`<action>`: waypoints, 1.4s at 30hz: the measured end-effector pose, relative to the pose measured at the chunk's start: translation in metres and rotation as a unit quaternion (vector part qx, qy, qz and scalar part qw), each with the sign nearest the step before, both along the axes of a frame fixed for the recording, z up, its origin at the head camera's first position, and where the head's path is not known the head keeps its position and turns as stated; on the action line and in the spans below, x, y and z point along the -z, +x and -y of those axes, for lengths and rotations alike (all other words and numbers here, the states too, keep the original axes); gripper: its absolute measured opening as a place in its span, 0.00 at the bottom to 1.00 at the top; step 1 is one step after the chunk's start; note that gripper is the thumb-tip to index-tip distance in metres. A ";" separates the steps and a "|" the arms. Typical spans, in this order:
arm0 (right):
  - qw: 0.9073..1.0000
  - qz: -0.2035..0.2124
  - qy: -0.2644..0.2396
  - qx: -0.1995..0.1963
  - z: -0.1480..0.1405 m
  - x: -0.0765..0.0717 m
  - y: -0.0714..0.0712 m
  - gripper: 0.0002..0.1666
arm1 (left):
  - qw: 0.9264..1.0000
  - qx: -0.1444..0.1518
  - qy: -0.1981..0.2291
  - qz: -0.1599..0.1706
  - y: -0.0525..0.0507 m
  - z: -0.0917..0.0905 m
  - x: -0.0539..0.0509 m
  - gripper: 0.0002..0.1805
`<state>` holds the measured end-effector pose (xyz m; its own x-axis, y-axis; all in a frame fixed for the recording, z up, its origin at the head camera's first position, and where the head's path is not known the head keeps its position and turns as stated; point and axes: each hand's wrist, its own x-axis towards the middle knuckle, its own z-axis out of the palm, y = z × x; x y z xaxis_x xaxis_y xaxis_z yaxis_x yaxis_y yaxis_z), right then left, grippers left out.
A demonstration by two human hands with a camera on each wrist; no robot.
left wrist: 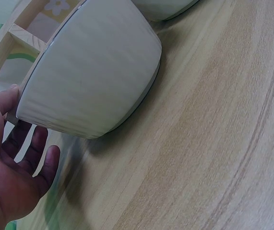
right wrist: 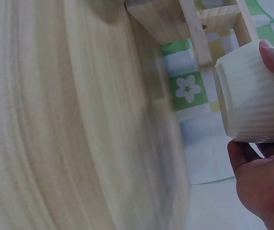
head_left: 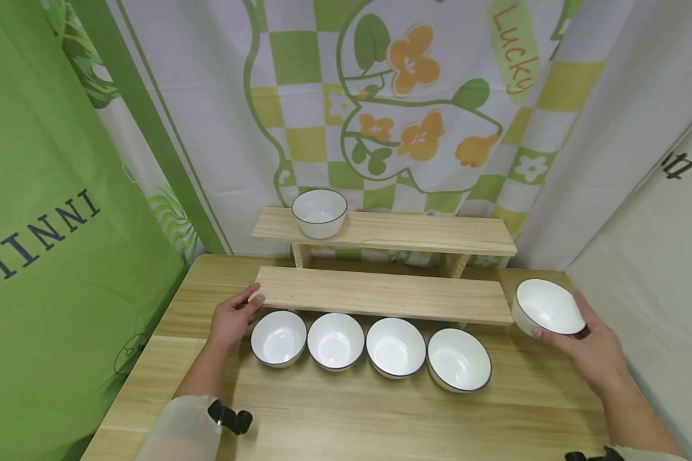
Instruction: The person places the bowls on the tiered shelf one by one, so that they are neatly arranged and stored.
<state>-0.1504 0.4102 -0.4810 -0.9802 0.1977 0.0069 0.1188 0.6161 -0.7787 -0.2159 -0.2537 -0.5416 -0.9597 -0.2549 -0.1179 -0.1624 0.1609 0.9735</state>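
Note:
My right hand (head_left: 602, 352) holds a white bowl (head_left: 548, 307) with a dark rim beside the right end of a two-tier wooden shelf (head_left: 380, 293). Its thumb is on the near side of the bowl, with the fingers round the other side; in the right wrist view the ribbed bowl (right wrist: 252, 96) is raised off the table. At the shelf's left end, my left hand (head_left: 230, 323) grips the lower board's end between thumb and fingers. One bowl (head_left: 320, 218) stands on the upper board, toward the left.
Several matching bowls stand in a row on the wooden table (head_left: 346, 422) before the shelf, from the leftmost bowl (head_left: 279, 339) to the rightmost bowl (head_left: 459, 362). A patterned curtain (head_left: 305, 57) hangs behind. Green fabric (head_left: 52, 160) hangs on the left.

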 end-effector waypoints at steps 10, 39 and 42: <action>1.000 -0.005 0.002 -0.014 0.013 -0.015 -0.004 0.68 | 1.000 -0.002 0.008 0.000 0.000 0.000 -0.001 0.29; 0.996 -0.054 0.004 -0.075 0.066 -0.050 -0.021 0.66 | 1.000 0.002 0.016 0.004 -0.002 0.000 -0.001 0.30; 0.994 -0.059 -0.011 -0.089 0.075 -0.052 -0.025 0.66 | 1.000 0.002 0.012 0.003 -0.001 0.000 -0.001 0.30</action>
<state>-0.1755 0.3356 -0.4293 -0.9923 0.0221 0.1221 -0.0844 0.6011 -0.7947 -0.2169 -0.2537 -0.5407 -0.9601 -0.2475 -0.1304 -0.1681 0.1380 0.9761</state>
